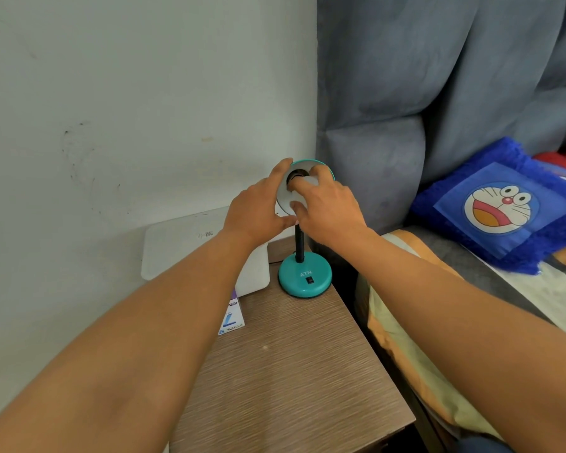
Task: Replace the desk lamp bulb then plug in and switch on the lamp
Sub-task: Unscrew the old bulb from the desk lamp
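Note:
A teal desk lamp stands at the far end of a brown nightstand (294,371). Its round base (305,276) carries a black switch (310,281), and a black flexible neck (300,245) rises to the shade (284,197), whose white inside faces me. My left hand (258,210) grips the shade's left rim, thumb under it and fingers over the top. My right hand (327,204) reaches into the shade, its fingers closed around a white bulb (309,182) at the dark socket (295,176). The bulb is mostly hidden by my fingers. No cord or plug shows.
A white box-shaped device (190,243) leans on the wall left of the lamp, with a small printed card (232,318) lying in front of it. A grey padded headboard (373,158) and a bed with a blue cartoon pillow (500,207) border the nightstand on the right.

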